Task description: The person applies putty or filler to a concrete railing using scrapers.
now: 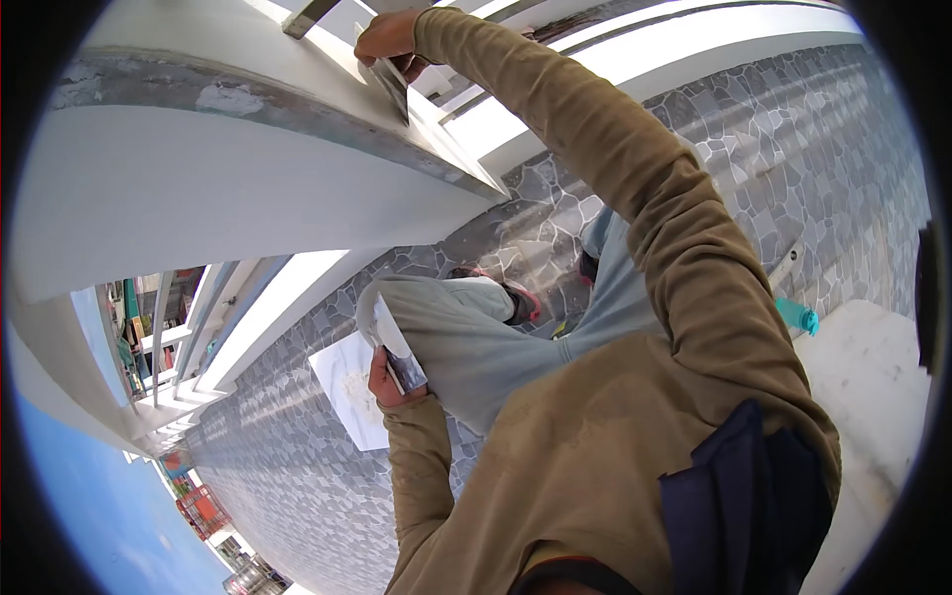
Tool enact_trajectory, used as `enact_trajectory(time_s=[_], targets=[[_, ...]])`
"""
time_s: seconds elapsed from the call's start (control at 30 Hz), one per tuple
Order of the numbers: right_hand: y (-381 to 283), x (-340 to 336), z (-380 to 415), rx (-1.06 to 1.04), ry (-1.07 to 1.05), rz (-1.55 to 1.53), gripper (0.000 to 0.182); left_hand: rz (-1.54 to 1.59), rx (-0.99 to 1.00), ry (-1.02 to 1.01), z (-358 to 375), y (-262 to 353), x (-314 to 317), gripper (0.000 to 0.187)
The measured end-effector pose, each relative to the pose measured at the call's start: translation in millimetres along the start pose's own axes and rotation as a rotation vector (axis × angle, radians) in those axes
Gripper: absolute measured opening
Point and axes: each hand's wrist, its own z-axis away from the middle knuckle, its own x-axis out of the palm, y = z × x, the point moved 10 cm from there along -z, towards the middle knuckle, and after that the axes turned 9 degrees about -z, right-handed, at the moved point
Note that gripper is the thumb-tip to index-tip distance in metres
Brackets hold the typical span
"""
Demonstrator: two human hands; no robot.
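Observation:
My right hand (390, 45), at the top, is closed round a flat trowel-like blade (393, 91). The blade lies against or very near the face of a white beam (337, 74); exact contact cannot be told. Lower down, my left hand (393, 381) grips a flat metal plate (408, 371) with white paste (389, 325) on it, close to my knee. Beneath that hand, a white marble-patterned board (349, 389) lies on the stone floor, with pale smears on its surface. A rough grey strip (228, 97) runs along the beam's edge.
White railings (273, 322) stand at the left, with more rails (595, 50) at the top. Grey stone paving (297, 486) spreads around my legs. A turquoise bottle (796, 315) lies at the right beside a pale marble slab (863, 367). A levelling tool (785, 265) is near it.

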Motion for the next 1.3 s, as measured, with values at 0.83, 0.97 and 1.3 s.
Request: enact_trajectory(time_s=[0.83, 0.97, 1.3], targets=[[78, -59, 72, -0.432, 0.432, 0.183, 0.027, -0.09, -0.022, 0.074, 0, 6, 16, 0.027], [84, -50, 57, -0.388, 0.418, 0.092, 0.029, -0.175, 0.059, 0.241, 3, 11, 14, 0.03], [81, -36, 39, -0.442, 0.383, 0.153, 0.027, -0.065, -0.02, 0.172, -4, 7, -2, 0.034]])
